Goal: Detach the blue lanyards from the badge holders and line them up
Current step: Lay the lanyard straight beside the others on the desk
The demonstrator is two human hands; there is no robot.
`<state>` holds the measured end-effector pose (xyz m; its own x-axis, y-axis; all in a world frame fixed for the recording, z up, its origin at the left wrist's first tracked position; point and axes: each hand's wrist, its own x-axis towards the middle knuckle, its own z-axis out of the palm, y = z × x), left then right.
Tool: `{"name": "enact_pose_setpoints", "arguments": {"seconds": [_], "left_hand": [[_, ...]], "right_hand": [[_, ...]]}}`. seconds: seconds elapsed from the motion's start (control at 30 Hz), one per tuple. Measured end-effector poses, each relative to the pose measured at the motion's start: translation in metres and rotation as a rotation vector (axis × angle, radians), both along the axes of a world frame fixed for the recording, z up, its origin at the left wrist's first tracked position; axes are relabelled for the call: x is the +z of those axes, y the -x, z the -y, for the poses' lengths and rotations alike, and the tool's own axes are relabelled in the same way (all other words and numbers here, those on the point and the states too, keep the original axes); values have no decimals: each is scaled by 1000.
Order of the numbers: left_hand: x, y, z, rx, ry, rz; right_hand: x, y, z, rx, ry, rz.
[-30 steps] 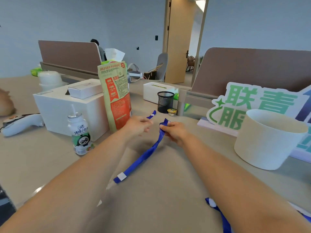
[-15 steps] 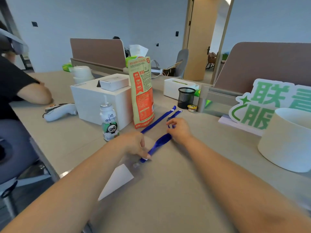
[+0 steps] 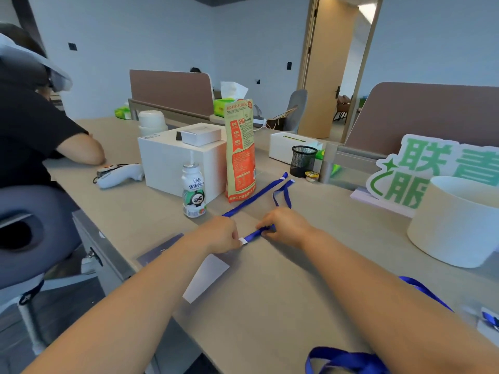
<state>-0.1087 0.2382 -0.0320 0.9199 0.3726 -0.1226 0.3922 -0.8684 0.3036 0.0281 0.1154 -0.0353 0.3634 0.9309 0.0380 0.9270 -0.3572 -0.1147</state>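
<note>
Beige desk [image 3: 270,306] carries the lanyard [image 3: 256,233] I'm laying, nearer me than the orange bag [image 3: 241,155]. Left hand [image 3: 220,233] pinches its white end, right hand [image 3: 286,225] pinches the strap. I'd pull it taut, parallel to the 1 straight lanyard [image 3: 253,196] beside the bag.

The left hand [image 3: 221,233] and right hand [image 3: 286,225] meet low over the table [image 3: 270,314], both pinching one lanyard [image 3: 256,233] near its end, left hand on the end itself. Past the grip that lanyard loops away. A second lanyard [image 3: 256,195] lies straight, just left of the loop. Behind the grip stands a pouch [image 3: 240,149], with a bottle [image 3: 194,190] to its left. A box [image 3: 167,160] sits behind the bottle, a small box [image 3: 201,134] on top. Behind and right of the grip stands a mesh cup [image 3: 303,161]. Well to the right sits a tub [image 3: 459,220], a sign [image 3: 421,171] behind it. Nearer than the grip lies a card [image 3: 206,276], and more lanyards [image 3: 343,360] lie at the near right.
</note>
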Motion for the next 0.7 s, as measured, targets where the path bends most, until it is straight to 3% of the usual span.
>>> {"name": "enact_pose_setpoints", "arguments": {"seconds": [0.1,0.3,0.7], "left_hand": [[-4,3,-1,-14,14,65],[-7,7,-3,-73,62,81],[-10,6,-1,-139,-105,84]], "right_hand": [[-3,1,1,39,-13,140],[-9,-3,0,109,64,188],[-7,-8,2,56,39,288]]}}
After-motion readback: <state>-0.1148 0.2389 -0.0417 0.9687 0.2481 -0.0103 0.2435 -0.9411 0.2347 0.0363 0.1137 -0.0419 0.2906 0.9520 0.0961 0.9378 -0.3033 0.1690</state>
